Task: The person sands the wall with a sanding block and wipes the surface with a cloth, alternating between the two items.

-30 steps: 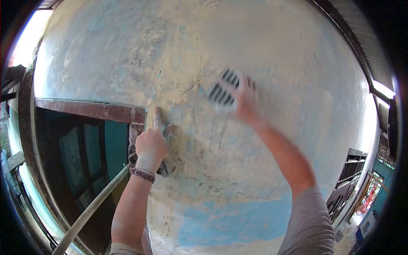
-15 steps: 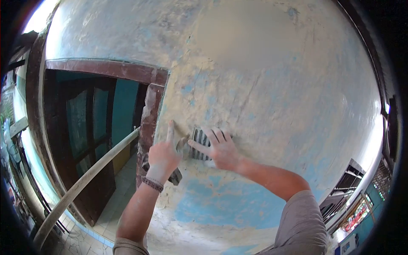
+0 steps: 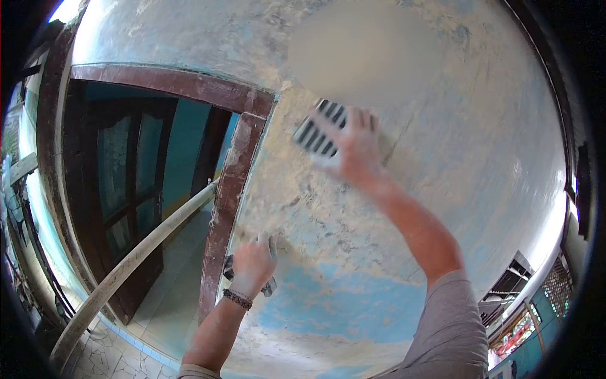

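Observation:
My right hand (image 3: 360, 142) is pressed around a flat block with dark and pale stripes (image 3: 310, 136), held tilted against the patchy wall (image 3: 404, 208); motion blurs its fingers. Lower down, beside the door frame, my left hand (image 3: 254, 260) is curled close to the wall. Parts of a dark object (image 3: 270, 288) stick out on both sides of it, but what it is cannot be made out. A beaded bracelet (image 3: 237, 298) circles my left wrist. The wall shows beige, grey and blue patches with rough, worn spots.
A worn brown door frame (image 3: 230, 183) borders the wall at left, with an open dark door (image 3: 120, 189) behind. A long pale pole (image 3: 136, 256) slants across the doorway. Louvred slats (image 3: 508, 278) and a lattice (image 3: 558, 290) stand at lower right.
My right hand and the striped block have moved up the wall, and the block is now tilted. My left hand has dropped lower, and its raised index finger is now curled. The view has shifted.

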`<action>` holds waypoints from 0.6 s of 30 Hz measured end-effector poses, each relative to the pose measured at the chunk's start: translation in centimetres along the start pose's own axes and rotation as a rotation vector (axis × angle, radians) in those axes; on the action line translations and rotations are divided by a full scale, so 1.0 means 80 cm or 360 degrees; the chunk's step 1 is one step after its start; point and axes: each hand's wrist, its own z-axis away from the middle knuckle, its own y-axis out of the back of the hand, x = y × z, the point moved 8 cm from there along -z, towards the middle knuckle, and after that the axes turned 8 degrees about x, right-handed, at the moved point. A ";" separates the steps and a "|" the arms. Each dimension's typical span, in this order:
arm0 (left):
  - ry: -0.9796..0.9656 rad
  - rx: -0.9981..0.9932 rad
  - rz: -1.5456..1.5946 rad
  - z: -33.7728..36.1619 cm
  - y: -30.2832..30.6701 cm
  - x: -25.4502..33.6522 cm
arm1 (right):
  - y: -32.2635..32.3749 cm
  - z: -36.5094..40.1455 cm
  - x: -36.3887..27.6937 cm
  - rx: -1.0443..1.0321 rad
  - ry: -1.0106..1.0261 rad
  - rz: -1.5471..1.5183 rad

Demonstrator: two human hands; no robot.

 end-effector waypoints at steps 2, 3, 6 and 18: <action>0.0022 -0.0029 0.0017 0.005 -0.009 -0.006 | -0.016 0.023 -0.043 -0.0115 0.0079 -0.0101; 0.0044 -0.0044 0.0027 0.007 -0.012 -0.007 | -0.023 0.036 -0.064 -0.0137 0.0155 -0.0167; 0.0072 -0.0064 0.0048 0.019 -0.015 -0.003 | -0.033 0.048 -0.091 -0.0242 0.0361 -0.0160; 0.0198 -0.0039 0.0156 0.026 -0.024 -0.013 | -0.021 -0.051 -0.029 0.0050 0.0069 0.0053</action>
